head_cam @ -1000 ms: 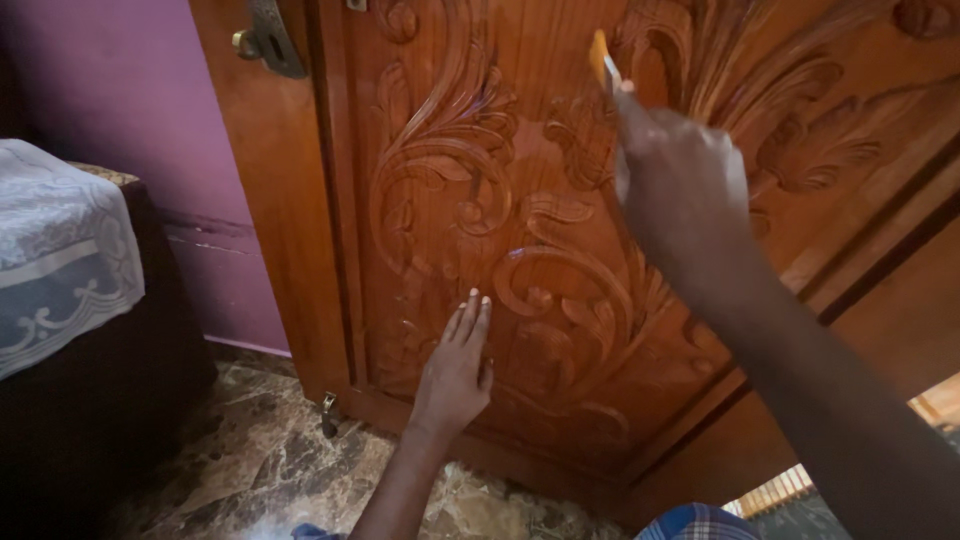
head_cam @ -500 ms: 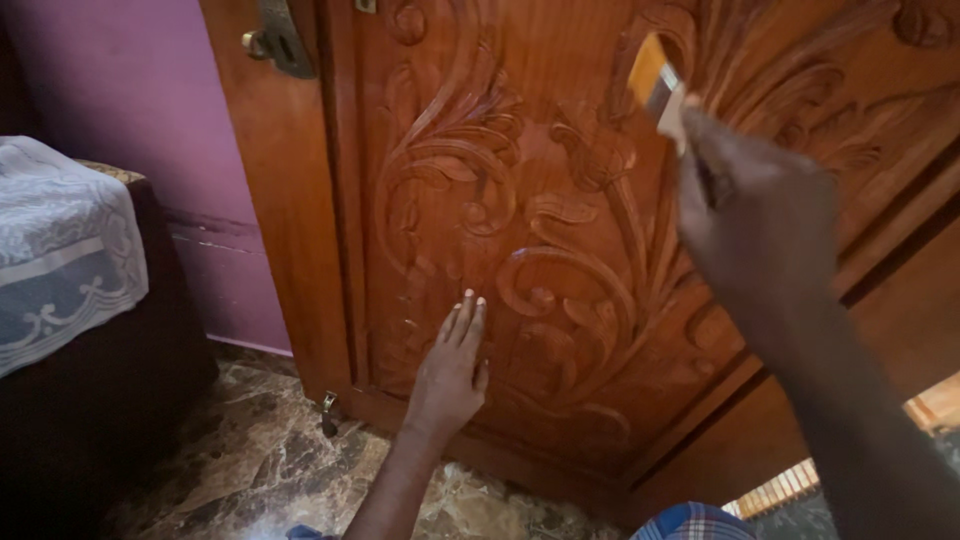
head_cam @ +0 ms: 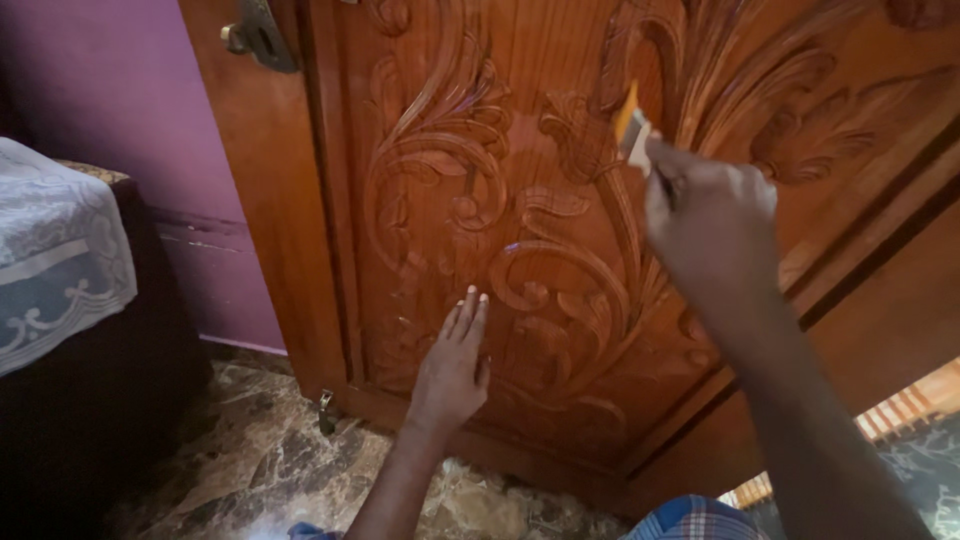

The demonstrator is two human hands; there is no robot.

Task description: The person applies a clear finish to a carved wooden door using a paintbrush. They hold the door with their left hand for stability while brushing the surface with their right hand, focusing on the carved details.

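A carved wooden door (head_cam: 560, 130) with glossy floral scrollwork fills the middle of the head view. My left hand (head_cam: 455, 365) lies flat against its lower panel, fingers together and pointing up, holding nothing. My right hand (head_cam: 710, 225) is raised in front of the carving and grips a small paintbrush (head_cam: 632, 125), whose yellowish bristles touch a carved stem near the top of the panel.
A purple wall (head_cam: 110, 110) stands left of the door. A dark piece of furniture under a white lace cloth (head_cam: 55, 250) sits at the far left. Marbled stone floor (head_cam: 250, 460) runs below. A metal latch (head_cam: 258, 35) is on the door's upper left edge.
My right hand has shifted right and slightly down with the brush, dragging it along the carving. My left hand stays pressed on the lower panel.
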